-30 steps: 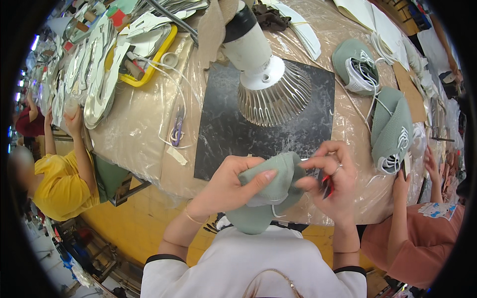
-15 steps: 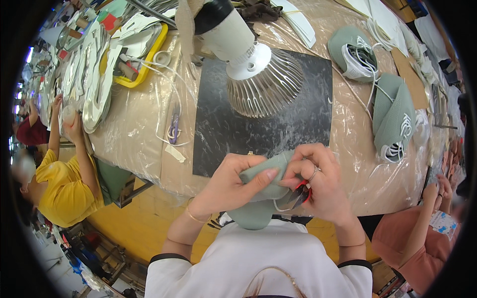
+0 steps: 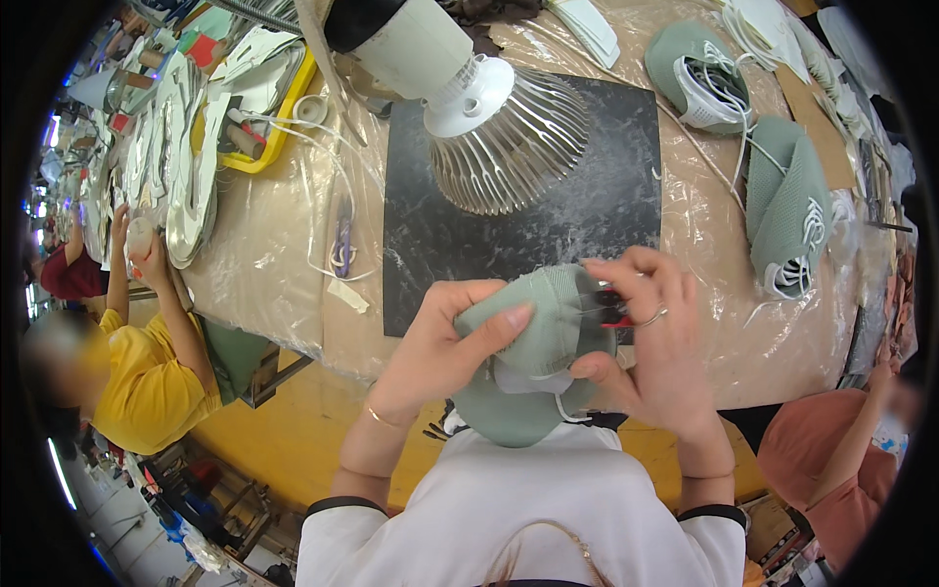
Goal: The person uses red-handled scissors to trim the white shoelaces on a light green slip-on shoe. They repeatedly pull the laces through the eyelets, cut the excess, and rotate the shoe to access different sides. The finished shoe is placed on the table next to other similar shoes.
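Observation:
A sage-green knit shoe upper is held up in front of my body, just over the table's near edge. My left hand grips its left side, the thumb pressed on top of the knit and the fingers hidden beneath. Small red-handled snips sit within the fingers of my right hand, by the upper's right edge. The right thumb is spread toward the upper, and motion blurs this hand a little. A white cord end hangs from the upper's underside.
A large lamp overhangs the black mat. Right of it lie a green shoe upper and another laced green upper. Purple-handled snips, a yellow tray and stacked white pieces are leftward. People sit on both sides.
The upper has been turned and raised slightly, so more of its broad face shows. My right hand has moved right and opened out from a pinch at the edge, keeping the snips.

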Demonstrator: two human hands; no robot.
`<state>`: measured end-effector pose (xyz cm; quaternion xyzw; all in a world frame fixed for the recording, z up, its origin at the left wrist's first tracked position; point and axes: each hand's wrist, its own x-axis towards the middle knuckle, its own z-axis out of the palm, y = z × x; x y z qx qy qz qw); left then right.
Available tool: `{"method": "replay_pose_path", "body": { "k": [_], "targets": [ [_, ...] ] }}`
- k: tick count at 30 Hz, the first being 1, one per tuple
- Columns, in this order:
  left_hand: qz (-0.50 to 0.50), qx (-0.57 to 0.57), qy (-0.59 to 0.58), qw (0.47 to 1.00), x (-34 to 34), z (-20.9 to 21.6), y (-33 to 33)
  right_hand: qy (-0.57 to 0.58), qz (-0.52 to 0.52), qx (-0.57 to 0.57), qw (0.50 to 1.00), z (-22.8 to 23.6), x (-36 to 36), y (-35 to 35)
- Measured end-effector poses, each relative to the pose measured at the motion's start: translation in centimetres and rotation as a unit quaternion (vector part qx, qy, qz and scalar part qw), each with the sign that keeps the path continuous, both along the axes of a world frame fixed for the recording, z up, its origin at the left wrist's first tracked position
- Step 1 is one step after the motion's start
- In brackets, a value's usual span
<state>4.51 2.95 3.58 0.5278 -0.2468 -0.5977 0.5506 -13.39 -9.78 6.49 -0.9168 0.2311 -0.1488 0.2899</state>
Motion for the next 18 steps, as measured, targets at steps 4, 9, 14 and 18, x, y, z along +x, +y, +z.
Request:
{"method": "replay_pose_path", "body": {
  "k": [4, 9, 14, 18],
  "targets": [
    [0.02, -0.006, 0.039, 0.999, -0.07, -0.21, 0.05, 0.022, 0.036, -0.066, 0.997, 0.33, -0.05, 0.72],
    [0.014, -0.026, 0.056, 0.998, -0.05, -0.17, 0.17, -0.002, 0.016, -0.101, 0.995, 0.26, -0.14, 1.24],
    [0.011, -0.013, 0.05, 0.999, -0.22, 0.06, 0.05, 0.004, 0.006, -0.107, 0.994, 0.23, -0.09, 1.27],
    [0.014, 0.001, 0.051, 0.999, -0.32, 0.27, -0.1, 0.015, 0.005, -0.119, 0.993, 0.28, -0.02, 1.22]
  ]
}}
